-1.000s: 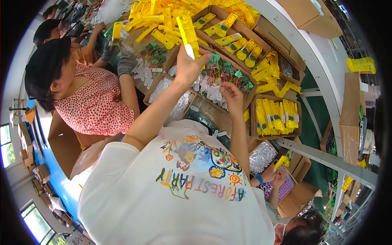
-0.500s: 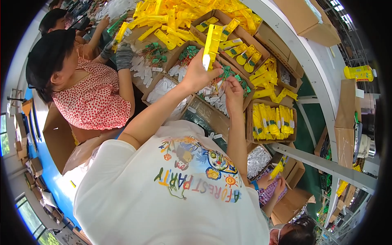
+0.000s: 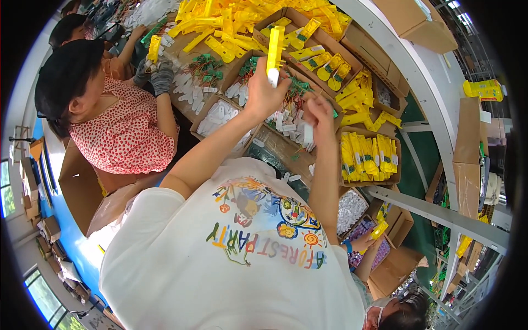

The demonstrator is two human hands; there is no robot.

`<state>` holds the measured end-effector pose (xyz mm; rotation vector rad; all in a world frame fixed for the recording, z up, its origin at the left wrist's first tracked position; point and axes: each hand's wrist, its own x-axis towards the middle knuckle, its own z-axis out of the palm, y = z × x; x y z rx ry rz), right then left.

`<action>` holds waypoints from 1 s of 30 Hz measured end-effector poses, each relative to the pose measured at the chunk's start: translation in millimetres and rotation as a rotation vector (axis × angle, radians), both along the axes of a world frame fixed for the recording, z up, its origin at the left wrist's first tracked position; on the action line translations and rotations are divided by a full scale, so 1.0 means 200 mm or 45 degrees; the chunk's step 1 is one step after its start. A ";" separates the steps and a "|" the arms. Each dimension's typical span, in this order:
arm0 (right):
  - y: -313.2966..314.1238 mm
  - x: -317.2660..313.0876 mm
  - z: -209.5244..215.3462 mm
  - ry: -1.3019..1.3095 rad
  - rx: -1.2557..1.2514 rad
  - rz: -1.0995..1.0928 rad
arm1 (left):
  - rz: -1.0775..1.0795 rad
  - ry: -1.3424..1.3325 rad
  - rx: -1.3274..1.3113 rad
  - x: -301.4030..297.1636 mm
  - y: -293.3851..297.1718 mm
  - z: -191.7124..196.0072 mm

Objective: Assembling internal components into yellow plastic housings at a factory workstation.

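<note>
Head view: the person in the white printed shirt reaches both arms up over the bench (image 3: 423,82). Left hand (image 3: 265,94) is closed around the lower end of a long yellow packet (image 3: 274,50), fingers curled and pinching it, packet held upright above the boxes. Right hand (image 3: 317,114) is raised just beside the left, fingers drawn together on a small white piece (image 3: 308,133) that hangs below them; the exact grip is hard to make out. Under both hands sits a cardboard box of white and green parts (image 3: 286,113). To the right, a box of yellow packets stood in rows (image 3: 369,158). Further up the bench, a loose heap of yellow packets (image 3: 242,22) and an open box with more of them (image 3: 324,55). On the left, a person in a red dotted top (image 3: 129,137) leans over the bench, a grey-gloved hand (image 3: 161,77) near a box of white pieces (image 3: 217,115). At lower right, another person's hand (image 3: 363,242) holds a small yellow item.
</note>
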<state>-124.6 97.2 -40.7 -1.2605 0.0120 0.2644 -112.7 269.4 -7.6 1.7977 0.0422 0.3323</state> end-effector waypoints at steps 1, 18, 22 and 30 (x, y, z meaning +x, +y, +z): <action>-0.05 0.06 0.03 0.003 -0.001 -0.015 | 0.023 -0.052 -0.061 0.01 -0.03 0.02; 0.03 -0.20 0.38 -0.253 -0.290 -0.154 | -0.568 0.005 0.115 -0.16 0.03 0.25; 0.02 -0.21 0.16 0.076 0.375 0.326 | -0.604 0.037 0.164 -0.18 0.02 0.30; 0.03 -0.26 0.28 -0.209 -0.508 0.048 | -0.518 0.090 -0.163 -0.18 0.04 0.20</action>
